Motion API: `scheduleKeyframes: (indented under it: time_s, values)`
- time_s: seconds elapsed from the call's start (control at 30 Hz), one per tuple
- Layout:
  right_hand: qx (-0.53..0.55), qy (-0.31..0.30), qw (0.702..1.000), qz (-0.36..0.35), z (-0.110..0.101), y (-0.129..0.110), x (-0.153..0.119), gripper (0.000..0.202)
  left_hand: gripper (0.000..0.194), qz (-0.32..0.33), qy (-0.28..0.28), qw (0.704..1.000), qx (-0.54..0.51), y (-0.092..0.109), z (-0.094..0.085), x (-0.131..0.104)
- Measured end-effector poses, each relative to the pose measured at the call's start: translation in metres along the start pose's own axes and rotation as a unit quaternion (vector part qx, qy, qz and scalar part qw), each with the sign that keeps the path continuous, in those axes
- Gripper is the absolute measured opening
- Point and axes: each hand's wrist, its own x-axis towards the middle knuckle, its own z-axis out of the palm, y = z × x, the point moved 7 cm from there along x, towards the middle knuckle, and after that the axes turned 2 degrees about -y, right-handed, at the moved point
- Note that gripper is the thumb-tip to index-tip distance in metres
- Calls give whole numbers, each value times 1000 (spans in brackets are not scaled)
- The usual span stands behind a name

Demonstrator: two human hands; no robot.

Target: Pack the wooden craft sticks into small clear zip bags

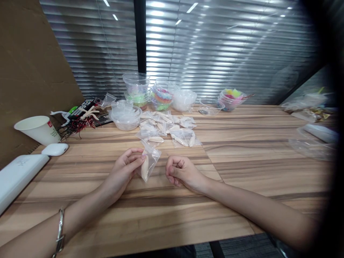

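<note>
"While the blinds (pixel 215 53) fill the background, what lies in front of them?"

"A wood-grain table (pixel 258 150), with a brown panel (pixel 32 64) standing at its left."

"And the hands?"

"Both are over the near half of the table. The left hand (pixel 126 166) is pinched closed, thumb against fingers, on a clear zip bag. The right hand (pixel 184 172) is just beside the bag but apart from it, fingers curled loosely inward; I cannot tell whether anything is inside them."

"What comes next in size?"

"A long white object (pixel 21 175) at the left edge, then clear bowls (pixel 136 89) in stacks along the far side, some with coloured contents. A white paper cup (pixel 39 129) tilts near the panel."

"Smaller?"

"A pile of filled bags (pixel 163 125), spread beyond the hands and in front of the bowls. The zip bag (pixel 153 159) itself hangs slanted from the left fingertips, nearer than that pile. A small white case (pixel 55 149) lies near the cup."

"Smallest?"

"Slim, pale pieces (pixel 144 168) inside the held bag."
</note>
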Motion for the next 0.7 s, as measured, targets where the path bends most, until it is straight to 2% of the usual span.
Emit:
scheduleKeyframes:
  time_s: [0.1, 0.2, 0.27, 0.3, 0.37, 0.4, 0.43, 0.47, 0.5, 0.53, 0.6, 0.7]
  values:
    - [-10, -5, 1000, -7, 2, -1, 0, 25, 37, -1, 2, 1000, -2, 0, 0, 0]
    - [-7, -22, 1000, 20, 7, -2, -2, 22, 37, -2, 3, 1000, -3, 0, 0, -1]
    - [-5, -75, 994, 74, 17, -1, -7, 20, 36, -4, 1, 1000, -7, 0, 0, -1]
    - [-5, -124, 986, 112, 25, 2, -11, 19, 36, -6, 2, 1000, -10, -1, 0, -1]
    - [-13, -267, 941, 209, 46, 11, -25, 17, 36, -9, 6, 1000, -13, -1, 0, -2]
    - [-20, -357, 899, 254, 57, 17, -37, 16, 36, -11, 8, 1000, -13, -1, 0, -2]
    - [-41, -447, 845, 290, 66, 25, -51, 13, 37, -12, 10, 1000, -12, -1, 0, -2]
    - [-76, -536, 788, 292, 72, 32, -65, 8, 37, -13, 11, 1000, -11, -1, -1, -2]
    - [-91, -632, 718, 277, 77, 38, -81, 7, 37, -13, 11, 1000, -11, -1, -1, -2]
    - [-127, -668, 693, 238, 78, 45, -87, 10, 36, -12, 11, 1000, -11, -1, -1, -2]
    - [-195, -703, 662, 168, 78, 59, -96, 18, 35, -10, 9, 1000, -9, -2, -1, -2]
    - [-257, -698, 657, 122, 78, 70, -101, 22, 35, -6, 5, 1000, -5, -2, -1, -1]
